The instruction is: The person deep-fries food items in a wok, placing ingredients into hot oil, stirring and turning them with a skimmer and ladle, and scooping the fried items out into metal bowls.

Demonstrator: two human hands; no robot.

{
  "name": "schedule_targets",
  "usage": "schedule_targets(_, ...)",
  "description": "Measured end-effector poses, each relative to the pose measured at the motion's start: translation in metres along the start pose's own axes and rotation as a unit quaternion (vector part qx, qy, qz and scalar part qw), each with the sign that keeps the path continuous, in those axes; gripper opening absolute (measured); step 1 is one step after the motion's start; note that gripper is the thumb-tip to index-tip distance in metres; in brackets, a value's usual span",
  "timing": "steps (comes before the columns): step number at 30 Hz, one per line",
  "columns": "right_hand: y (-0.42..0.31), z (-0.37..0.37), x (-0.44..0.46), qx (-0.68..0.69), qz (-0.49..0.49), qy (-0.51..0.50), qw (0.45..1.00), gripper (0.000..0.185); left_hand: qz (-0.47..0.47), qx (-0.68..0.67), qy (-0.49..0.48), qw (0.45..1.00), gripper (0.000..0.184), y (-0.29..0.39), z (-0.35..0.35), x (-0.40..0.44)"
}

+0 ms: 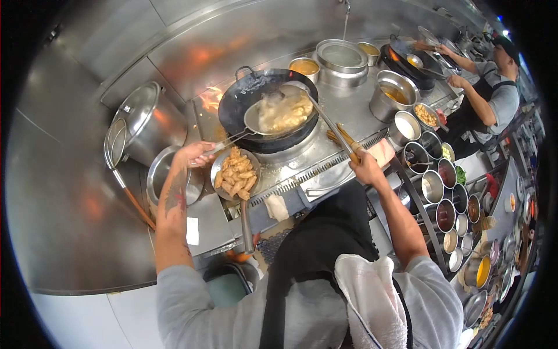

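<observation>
My left hand (195, 154) is closed on the handle of a wire strainer (251, 119), whose basket is over the black wok (231, 100). Pale yellow food (285, 113) lies in and around the basket amid steam or foam. The wooden end of a long metal ladle (325, 119) is gripped in my right hand (367, 168); its bowl is at the wok's right side, by the food. Just below my left hand, a round perforated scoop holding browned fried pieces (236, 173) rests at the stove's edge, its handle (247, 227) pointing toward me.
Flames (211, 99) rise left of the wok. A lidded stockpot (152, 122) stands at left, beside an empty-looking pot (168, 177). Behind are an orange-filled pot (305, 67) and a large pot (342, 61). Ingredient containers (432, 186) line the right. A co-worker (494, 99) works at another wok.
</observation>
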State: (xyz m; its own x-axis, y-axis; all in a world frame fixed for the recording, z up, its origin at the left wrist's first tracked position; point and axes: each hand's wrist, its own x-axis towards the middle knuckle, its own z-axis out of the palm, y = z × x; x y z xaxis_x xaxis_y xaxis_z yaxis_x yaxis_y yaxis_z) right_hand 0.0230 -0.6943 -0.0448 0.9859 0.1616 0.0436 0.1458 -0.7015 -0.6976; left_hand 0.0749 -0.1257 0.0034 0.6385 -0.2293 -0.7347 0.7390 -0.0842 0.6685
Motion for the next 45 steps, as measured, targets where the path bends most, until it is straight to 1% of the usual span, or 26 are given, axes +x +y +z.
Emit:
schedule_targets(1, 0.0, 0.0, -0.002, 0.0, -0.001, 0.004, 1.0, 0.029, -0.003, -0.047, -0.035, 0.998, 0.022, -0.005, 0.002, 0.009)
schedule_targets(3, -0.007, -0.009, -0.009, 0.049, 0.051, -0.021, 0.997, 0.03, 0.006, -0.047, -0.037, 0.998, 0.023, -0.003, 0.03, 0.012)
schedule_targets(5, 0.0, -0.018, -0.002, 0.038, 0.034, -0.021, 0.998, 0.029, 0.016, -0.03, -0.038, 0.999, 0.029, 0.001, 0.051, 0.015)
schedule_targets(6, -0.001, -0.024, 0.001, 0.111, 0.114, -0.082, 0.984, 0.029, 0.013, -0.03, -0.034, 0.999, 0.031, 0.002, 0.06, 0.016)
schedule_targets(9, 0.008, -0.017, 0.003, 0.167, 0.179, -0.128, 0.961, 0.031, 0.04, -0.046, -0.077, 0.995, 0.028, -0.007, 0.072, 0.029)
schedule_targets(11, 0.025, 0.001, 0.003, 0.064, 0.008, 0.069, 0.996, 0.032, 0.077, -0.062, -0.052, 0.994, 0.026, -0.023, 0.088, 0.039)
schedule_targets(12, 0.027, 0.0, 0.001, 0.041, 0.01, 0.09, 0.995, 0.032, 0.11, -0.077, -0.03, 0.991, 0.024, -0.035, 0.1, 0.044)
schedule_targets(13, 0.032, -0.005, -0.004, 0.044, 0.011, 0.088, 0.995, 0.032, 0.107, -0.076, -0.026, 0.991, 0.024, -0.045, 0.111, 0.049)
schedule_targets(15, 0.036, -0.022, -0.014, 0.067, 0.052, 0.113, 0.99, 0.031, 0.153, -0.1, 0.062, 0.981, 0.019, -0.058, 0.13, 0.054)
schedule_targets(17, 0.054, -0.036, -0.023, 0.042, 0.047, 0.115, 0.991, 0.031, 0.158, -0.112, 0.077, 0.978, 0.015, -0.058, 0.145, 0.044)
schedule_targets(19, 0.084, -0.043, -0.03, -0.03, 0.103, 0.104, 0.989, 0.028, 0.156, -0.154, 0.138, 0.966, 0.014, -0.049, 0.167, 0.016)
schedule_targets(21, 0.116, -0.046, -0.039, -0.094, 0.129, 0.081, 0.984, 0.025, 0.163, -0.156, 0.131, 0.965, 0.013, -0.037, 0.167, 0.0)
schedule_targets(22, 0.13, -0.045, -0.043, -0.117, 0.122, 0.076, 0.983, 0.024, 0.131, -0.131, 0.13, 0.974, 0.015, -0.028, 0.166, -0.005)
schedule_targets(23, 0.144, -0.041, -0.045, -0.125, 0.128, 0.066, 0.982, 0.028, 0.097, -0.109, 0.129, 0.981, 0.019, -0.024, 0.166, -0.01)
schedule_targets(25, 0.177, -0.026, -0.05, -0.152, 0.087, 0.068, 0.982, 0.042, 0.098, -0.15, 0.109, 0.978, 0.018, -0.014, 0.182, -0.015)
schedule_targets(26, 0.175, -0.026, -0.057, -0.188, 0.113, 0.096, 0.971, 0.059, 0.101, -0.253, 0.128, 0.954, 0.018, -0.008, 0.205, -0.032)
schedule_targets(27, 0.161, -0.031, -0.065, -0.187, 0.112, 0.099, 0.971, 0.059, 0.105, -0.251, 0.127, 0.954, 0.018, -0.015, 0.203, -0.034)
schedule_targets(29, 0.133, -0.046, -0.09, -0.172, 0.143, 0.153, 0.963, 0.067, 0.118, -0.338, 0.055, 0.932, 0.015, -0.041, 0.194, -0.037)
schedule_targets(31, 0.122, -0.035, -0.13, -0.158, 0.14, 0.149, 0.966, 0.066, 0.149, -0.37, 0.02, 0.917, 0.015, -0.07, 0.186, -0.046)
schedule_targets(33, 0.128, -0.004, -0.171, -0.124, 0.06, 0.149, 0.979, 0.061, 0.188, -0.408, -0.01, 0.893, 0.016, -0.094, 0.175, -0.066)
schedule_targets(35, 0.132, 0.036, -0.219, -0.14, 0.112, 0.079, 0.981, 0.054, 0.222, -0.442, 0.082, 0.865, 0.015, -0.126, 0.155, -0.1)
schedule_targets(37, 0.127, 0.074, -0.276, -0.146, 0.106, 0.045, 0.983, 0.049, 0.232, -0.452, 0.066, 0.859, 0.013, -0.16, 0.117, -0.145)
schedule_targets(39, 0.118, 0.106, -0.332, -0.123, 0.15, -0.02, 0.981, 0.048, 0.25, -0.32, 0.204, 0.891, 0.013, -0.184, 0.097, -0.197)
schedule_targets(41, 0.109, 0.135, -0.379, -0.144, 0.167, -0.071, 0.973, 0.047, 0.238, -0.269, 0.261, 0.896, 0.014, -0.206, 0.06, -0.231)
schedule_targets(42, 0.102, 0.143, -0.401, -0.164, 0.186, -0.115, 0.962, 0.046, 0.23, -0.275, 0.255, 0.898, 0.013, -0.219, 0.043, -0.242)
schedule_targets(45, 0.063, 0.151, -0.448, -0.158, 0.208, -0.144, 0.954, 0.043, 0.221, -0.298, 0.24, 0.897, 0.014, -0.254, 0.001, -0.254)
